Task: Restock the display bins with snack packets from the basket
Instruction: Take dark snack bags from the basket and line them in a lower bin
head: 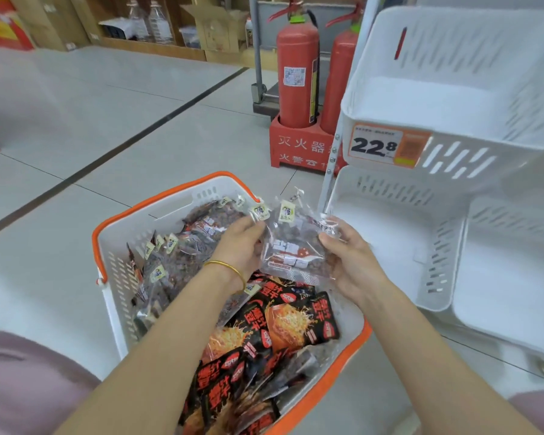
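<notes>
Packet (296, 246), clear: long axis near-to-far, labelled end far, above far edge of basket (120, 246); left hand (242, 243) and right hand (350, 259) pinching opposite sides.

**Clear packet (296, 246) over the basket (113, 221)**

I pinch it flat between my left hand (242, 246) and right hand (352, 262). The orange-rimmed white basket holds more (clear packets (176, 255) at left, black-and-orange packets (280, 324) nearer me). White display bins (453, 98) stand beside it.

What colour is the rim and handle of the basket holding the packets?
Orange; the basket itself is white, best seen in the head view.
</notes>
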Motion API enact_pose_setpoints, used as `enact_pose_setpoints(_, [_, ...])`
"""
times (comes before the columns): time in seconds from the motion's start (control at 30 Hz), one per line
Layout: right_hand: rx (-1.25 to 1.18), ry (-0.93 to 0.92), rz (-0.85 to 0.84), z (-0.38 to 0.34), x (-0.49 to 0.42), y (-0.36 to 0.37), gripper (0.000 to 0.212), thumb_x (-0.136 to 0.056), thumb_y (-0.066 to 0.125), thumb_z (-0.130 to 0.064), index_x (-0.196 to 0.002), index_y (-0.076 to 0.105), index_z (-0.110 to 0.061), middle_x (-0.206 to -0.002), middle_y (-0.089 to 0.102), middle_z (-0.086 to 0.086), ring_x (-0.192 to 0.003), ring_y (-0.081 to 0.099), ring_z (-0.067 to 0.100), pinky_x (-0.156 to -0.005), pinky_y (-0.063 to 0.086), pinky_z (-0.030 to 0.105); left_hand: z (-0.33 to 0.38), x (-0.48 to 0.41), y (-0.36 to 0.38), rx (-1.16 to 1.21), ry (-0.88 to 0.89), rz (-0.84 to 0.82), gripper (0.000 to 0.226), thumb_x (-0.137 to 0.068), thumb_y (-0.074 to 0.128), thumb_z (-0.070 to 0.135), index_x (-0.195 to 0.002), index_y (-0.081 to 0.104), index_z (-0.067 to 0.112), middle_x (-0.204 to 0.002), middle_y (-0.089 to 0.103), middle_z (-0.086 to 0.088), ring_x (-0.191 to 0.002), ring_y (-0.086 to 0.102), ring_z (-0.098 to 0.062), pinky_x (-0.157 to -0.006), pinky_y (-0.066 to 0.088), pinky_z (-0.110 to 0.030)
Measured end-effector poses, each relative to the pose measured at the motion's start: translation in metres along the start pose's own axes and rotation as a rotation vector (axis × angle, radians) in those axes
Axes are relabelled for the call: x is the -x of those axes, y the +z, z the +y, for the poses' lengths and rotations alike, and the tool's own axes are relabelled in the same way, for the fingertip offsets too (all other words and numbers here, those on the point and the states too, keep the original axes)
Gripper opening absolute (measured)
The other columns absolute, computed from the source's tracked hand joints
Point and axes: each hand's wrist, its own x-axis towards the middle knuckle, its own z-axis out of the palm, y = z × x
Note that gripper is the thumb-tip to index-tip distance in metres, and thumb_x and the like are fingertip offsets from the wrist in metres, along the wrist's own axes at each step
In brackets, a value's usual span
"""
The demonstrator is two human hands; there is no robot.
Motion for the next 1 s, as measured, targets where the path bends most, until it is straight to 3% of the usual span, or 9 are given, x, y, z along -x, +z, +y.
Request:
enact_pose_setpoints(0.1, [0.016, -0.054, 0.132, -0.006, 0.011, -0.010, 0.016, -0.090, 0.060, -0.008, -0.098, 0.067, -0.021, -0.085, 0.070, 0.004, -0.075, 0.063, 0.021, -0.073, 0.050, 0.038, -0.005, 0.011, 0.013, -0.045, 0.028, -0.051, 0.020, -0.099, 0.041, 0.011, -0.080, 0.042, 0.014, -0.064, 0.041, -0.004, -0.052, 0.036, -0.015, -0.049, 0.035, -0.026])
enact_pose_setpoints(0.23, [-0.005, -0.115, 0.122, -0.020, 0.025, -0.022, 0.012, -0.093, 0.055, -0.011, -0.092, 0.067, -0.015, -0.073, 0.071, -0.001, -0.060, 0.066, 0.012, -0.054, 0.054, 0.027, -0.004, 0.024, 0.024, -0.142, 0.048, -0.098, 0.016, -0.099, 0.041, 0.013, -0.085, 0.050, 0.014, -0.073, 0.052, -0.001, -0.062, 0.050, -0.019, -0.062, 0.045, -0.035])
enact_pose_setpoints(0.4, [0.144, -0.223, 0.105, -0.026, 0.024, -0.027, 0.013, -0.094, 0.054, -0.008, -0.094, 0.065, -0.014, -0.086, 0.068, -0.003, -0.076, 0.064, 0.015, -0.065, 0.054, 0.030, -0.005, 0.032, 0.040, -0.054, -0.014, -0.136, 0.020, -0.102, 0.036, 0.021, -0.092, 0.053, 0.017, -0.065, 0.057, 0.003, -0.047, 0.051, -0.011, -0.051, 0.043, -0.029])
enact_pose_setpoints(0.47, [0.194, -0.263, 0.146, -0.026, 0.022, -0.026, 0.013, -0.093, 0.054, -0.009, -0.095, 0.065, -0.015, -0.085, 0.068, -0.008, -0.081, 0.062, 0.014, -0.074, 0.052, 0.035, -0.002, 0.032, 0.044, 0.010, -0.060, -0.196, 0.025, -0.101, 0.036, 0.034, -0.102, 0.056, 0.018, -0.079, 0.067, 0.000, -0.063, 0.065, -0.015, -0.056, 0.054, -0.032])
enact_pose_setpoints(0.57, [0.235, -0.317, 0.147, -0.025, 0.021, -0.025, 0.013, -0.094, 0.053, -0.007, -0.100, 0.063, -0.013, -0.087, 0.065, -0.004, -0.073, 0.062, 0.006, -0.066, 0.052, 0.025, -0.009, 0.027, 0.049, -0.181, 0.013, -0.263, 0.041, -0.085, 0.062, 0.043, -0.117, 0.052, 0.019, -0.114, 0.065, -0.005, -0.102, 0.064, -0.020, -0.087, 0.053, -0.044])
enact_pose_setpoints(0.67, [0.364, -0.375, 0.128, -0.026, 0.019, -0.025, 0.017, -0.094, 0.053, -0.010, -0.108, 0.058, -0.020, -0.100, 0.066, 0.002, -0.080, 0.063, 0.007, -0.071, 0.051, 0.025, -0.018, 0.023, 0.051, -0.419, 0.163, -0.207, 0.046, -0.079, 0.074, 0.023, -0.114, 0.045, 0.020, -0.106, 0.061, 0.004, -0.094, 0.061, -0.010, -0.080, 0.051, -0.024])
enact_pose_setpoints(0.8, [0.426, -0.080, -0.110, -0.058, 0.006, -0.051, 0.061, -0.081, 0.069, -0.025, -0.133, 0.038, -0.032, -0.090, 0.066, -0.007, -0.071, 0.064, 0.006, -0.066, 0.053, 0.033, -0.016, 0.003, 0.055, -0.481, 0.227, -0.240, 0.038, -0.083, 0.070, 0.017, -0.112, 0.045, 0.022, -0.100, 0.061, 0.002, -0.065, 0.055, 0.000, -0.063, 0.047, -0.018])
enact_pose_setpoints(0.9, [0.633, 0.117, -0.271, -0.086, -0.010, -0.071, 0.077, -0.067, 0.075, -0.024, -0.136, 0.043, -0.030, -0.105, 0.068, 0.003, -0.088, 0.068, 0.022, -0.069, 0.059, 0.038, -0.010, -0.017, 0.072, -0.573, 0.284, -0.308, 0.046, -0.082, 0.070, 0.016, -0.121, 0.044, 0.015, -0.117, 0.058, 0.000, -0.105, 0.059, -0.016, -0.087, 0.047, -0.023])
enact_pose_setpoints(1.0, [0.724, 0.045, -0.163, -0.099, -0.032, -0.083, 0.051, -0.077, 0.073, -0.007, -0.124, 0.055, -0.016, -0.084, 0.073, -0.002, -0.075, 0.069, 0.013, -0.063, 0.059, 0.030, -0.012, -0.041, 0.093, -0.631, 0.312, -0.286, 0.064, -0.081, 0.072, 0.021, -0.133, 0.035, 0.016, -0.120, 0.052, 0.006, -0.114, 0.049, -0.012, -0.088, 0.039, -0.014])
